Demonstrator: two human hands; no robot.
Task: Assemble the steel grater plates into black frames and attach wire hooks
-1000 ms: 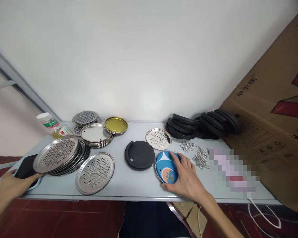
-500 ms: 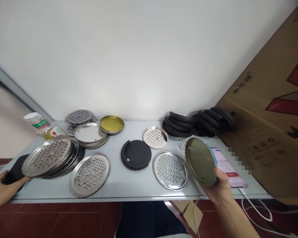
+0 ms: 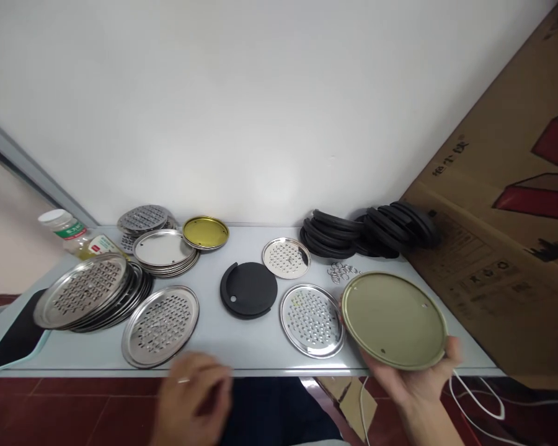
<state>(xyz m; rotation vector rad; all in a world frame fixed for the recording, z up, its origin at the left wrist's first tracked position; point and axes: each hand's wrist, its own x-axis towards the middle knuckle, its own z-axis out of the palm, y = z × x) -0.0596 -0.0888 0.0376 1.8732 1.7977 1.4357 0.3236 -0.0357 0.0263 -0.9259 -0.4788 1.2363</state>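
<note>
My right hand is wrapped round the lower edge of an olive-coloured round metal plate with small holes near its rim. It is held tilted up toward me at the table's right front. My left hand, a ring on one finger, is over the front edge, its curled fingers smeared by motion. Nearest to it lies a silver grater disc with raised teeth. Between the hands are a black round piece with one hole and another grater disc.
Stacked grater discs, plain silver plates and a gold plate stand left, beside a white-capped jar. Black curved pieces and small metal rings lie right. A large carton bounds the right side.
My left hand has come from the far left, off the black flat device, to the front middle. My right hand has turned the olive plate more face-on, now covering the phone.
</note>
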